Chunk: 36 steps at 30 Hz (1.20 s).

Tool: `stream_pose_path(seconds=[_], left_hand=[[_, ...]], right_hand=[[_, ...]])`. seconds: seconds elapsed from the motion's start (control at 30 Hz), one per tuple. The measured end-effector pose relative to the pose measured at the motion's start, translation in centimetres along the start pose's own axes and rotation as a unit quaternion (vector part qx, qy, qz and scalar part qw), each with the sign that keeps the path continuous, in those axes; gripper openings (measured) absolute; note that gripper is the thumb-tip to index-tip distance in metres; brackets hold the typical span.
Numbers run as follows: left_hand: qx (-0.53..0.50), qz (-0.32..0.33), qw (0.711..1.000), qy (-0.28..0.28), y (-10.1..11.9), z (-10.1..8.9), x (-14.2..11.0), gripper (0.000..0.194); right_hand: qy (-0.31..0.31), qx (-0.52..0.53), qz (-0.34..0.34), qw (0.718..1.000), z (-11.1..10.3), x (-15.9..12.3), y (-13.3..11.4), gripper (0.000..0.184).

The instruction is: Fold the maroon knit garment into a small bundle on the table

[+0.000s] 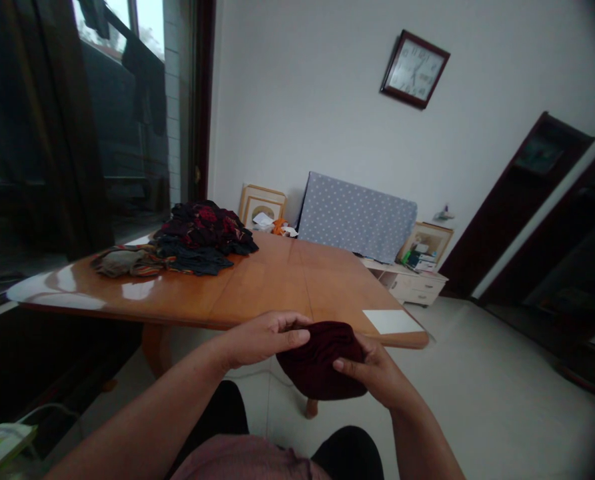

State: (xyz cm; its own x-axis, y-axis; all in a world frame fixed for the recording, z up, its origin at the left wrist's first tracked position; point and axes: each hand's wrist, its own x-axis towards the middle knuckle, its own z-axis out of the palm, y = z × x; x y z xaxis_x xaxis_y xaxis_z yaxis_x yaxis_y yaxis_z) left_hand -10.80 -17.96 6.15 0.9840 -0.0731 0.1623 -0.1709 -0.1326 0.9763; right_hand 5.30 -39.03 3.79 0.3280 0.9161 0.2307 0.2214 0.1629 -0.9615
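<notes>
Table edge (187, 321) beyond maroon cloth (317, 373) in left hand (267, 335), right hand (379, 371).

The folded maroon cloth (322, 373) is matt, soft-looking textile, its layers smooth at the outside and creased in the middle. The surface (277, 283) is orange-brown wood with a glossy varnish that mirrors the window light. The clothes pile (207, 230) is matt, rumpled cloth. The white sheet (391, 321) is smooth, probably paper, though detail is poor there. The polka-dot cover (357, 217) is matt fabric; the floor (502, 373) is smooth, faintly shiny tile.
</notes>
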Motion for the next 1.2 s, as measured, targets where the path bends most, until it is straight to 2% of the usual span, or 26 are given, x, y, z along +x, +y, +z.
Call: stream_pose_path(seconds=[0.17,0.3,0.4,0.57,0.77,0.97,1.07,1.2], left_hand=[[0.033,0.011,0.999,-0.001,0.1,0.9,0.2,0.053],[0.083,-0.004,0.996,0.019,0.1,0.9,0.3,0.044],[0.095,-0.014,0.995,0.008,-0.2,0.6,0.4,0.038],[0.13,-0.008,0.991,-0.013,-0.2,0.2,0.7,0.041],[0.301,0.013,0.952,0.058,0.9,0.6,0.8,0.037],[0.371,-0.005,0.925,0.079,1.7,1.3,0.8,0.039],[0.336,-0.001,0.939,0.079,1.4,1.2,0.8,0.047],[0.16,0.014,0.987,0.033,0.8,0.3,0.5,0.069]], right_hand=[[-0.003,-0.004,-0.006,1.0,0.3,0.2,-0.1,0.051],[-0.01,-0.009,0.0,1.0,0.5,0.2,-0.1,0.05],[-0.016,-0.008,0.003,1.0,0.6,0.2,-0.2,0.049],[-0.02,0.0,0.011,1.0,0.8,0.2,0.0,0.047],[-0.013,-0.012,0.007,1.0,1.0,0.4,-0.1,0.044],[-0.015,-0.026,0.001,1.0,1.0,0.5,-0.2,0.041],[-0.015,-0.025,-0.008,1.0,0.9,0.5,-0.1,0.043],[-0.016,-0.025,-0.01,1.0,0.5,0.2,-0.1,0.049]])
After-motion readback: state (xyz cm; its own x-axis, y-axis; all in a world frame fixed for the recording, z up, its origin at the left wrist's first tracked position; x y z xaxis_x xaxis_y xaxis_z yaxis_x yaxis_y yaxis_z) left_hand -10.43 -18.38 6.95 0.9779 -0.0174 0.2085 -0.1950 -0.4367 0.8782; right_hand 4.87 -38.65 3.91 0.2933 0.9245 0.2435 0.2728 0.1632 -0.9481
